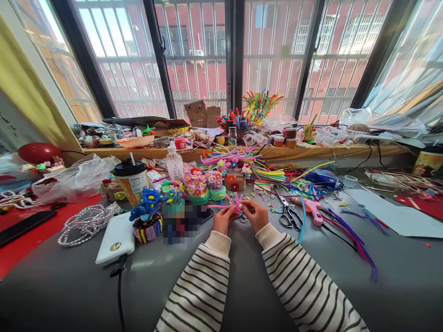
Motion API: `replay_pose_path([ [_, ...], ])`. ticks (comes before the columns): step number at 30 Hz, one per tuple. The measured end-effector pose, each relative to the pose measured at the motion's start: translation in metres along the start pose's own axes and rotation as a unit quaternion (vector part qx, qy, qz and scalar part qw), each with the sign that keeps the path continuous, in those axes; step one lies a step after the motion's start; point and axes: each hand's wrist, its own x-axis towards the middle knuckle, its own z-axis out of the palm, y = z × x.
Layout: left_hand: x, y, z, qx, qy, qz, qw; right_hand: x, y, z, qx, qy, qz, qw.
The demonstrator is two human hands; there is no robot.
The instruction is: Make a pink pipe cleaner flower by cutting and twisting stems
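Pink pipe cleaners (236,202), gathered in a bunch with ends fanning upward, are held over the grey table. My left hand (223,218) pinches the bunch from the left. From the right, the fingertips of my right hand (256,216) close on its edge; what exactly lies between them is small. Dark-handled scissors (290,216) lie to the right of my right hand, beside a pink glue gun (314,211). Left of my hands stand pipe-cleaner flower pots, among them one with pink flowers (195,182) and one with blue flowers (148,205).
A white power bank (116,237) with a black cable lies at left, near a lidded cup (131,180) and bead strings (86,223). Loose pipe cleaners (238,159) pile up behind my hands. A white sheet (391,214) lies at right. The windowsill is cluttered with jars.
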Motion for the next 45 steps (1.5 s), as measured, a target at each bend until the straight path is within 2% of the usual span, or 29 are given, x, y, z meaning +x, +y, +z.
replay_pose_path([
  [10,0.003,-0.001,-0.002,0.019,-0.007,-0.001,1.0,-0.002,-0.003,-0.006,-0.125,-0.064,-0.122,0.983],
  [14,0.003,-0.003,-0.004,0.034,-0.02,0.006,0.999,-0.003,-0.003,-0.005,-0.158,-0.076,-0.15,0.973],
  [20,0.005,-0.004,-0.006,0.04,-0.033,0.013,0.999,-0.004,-0.001,-0.003,-0.143,-0.029,-0.114,0.983],
  [31,0.0,0.002,-0.004,0.032,-0.047,-0.028,0.998,-0.001,0.0,-0.004,-0.151,-0.054,-0.159,0.974],
  [37,0.0,0.004,-0.006,0.02,-0.036,-0.03,0.999,-0.004,-0.002,-0.003,-0.145,-0.017,-0.115,0.983],
  [40,-0.002,0.006,-0.005,0.01,-0.024,-0.036,0.999,-0.004,-0.004,-0.003,-0.201,-0.007,-0.141,0.969],
  [45,-0.004,0.006,-0.003,0.015,-0.023,-0.037,0.999,-0.002,-0.005,-0.002,-0.314,-0.021,-0.24,0.918],
])
